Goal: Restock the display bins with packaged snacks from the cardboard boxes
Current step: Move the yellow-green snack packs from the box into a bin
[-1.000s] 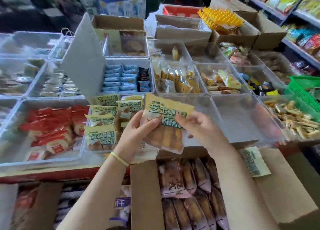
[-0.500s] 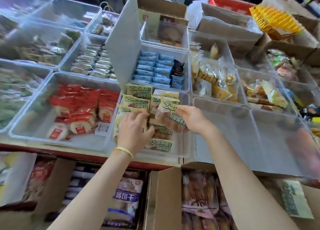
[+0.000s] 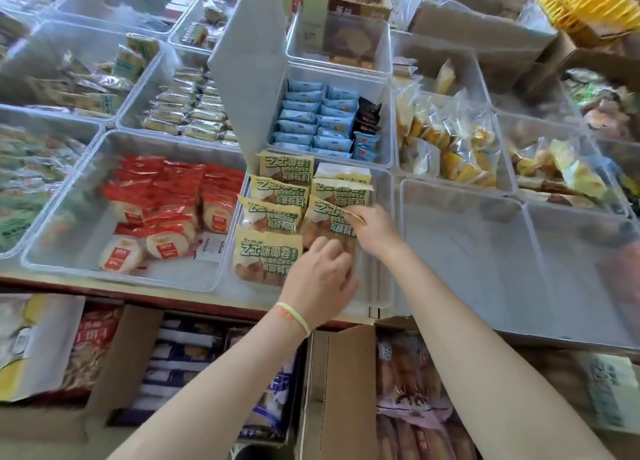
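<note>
Two hands work in the clear bin (image 3: 384,238) that holds the yellow packs: the right hand (image 3: 372,229) pinches the top seam of a pack (image 3: 329,217) on the bin's right side, and the left hand (image 3: 318,279), fingers curled, presses its lower end down. The film looks thin, crinkly and slick, the bread inside soft, so it should be light and easily crushed; the sealed seam seems the safest hold. Below the bin, an open cardboard box (image 3: 341,383) shows more wrapped bread.

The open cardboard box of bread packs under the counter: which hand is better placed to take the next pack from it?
Probably the left hand: it rests lightly at the bin's near edge, close above the open cardboard box. The right hand pinches the yellow pack, deeper in.
</note>
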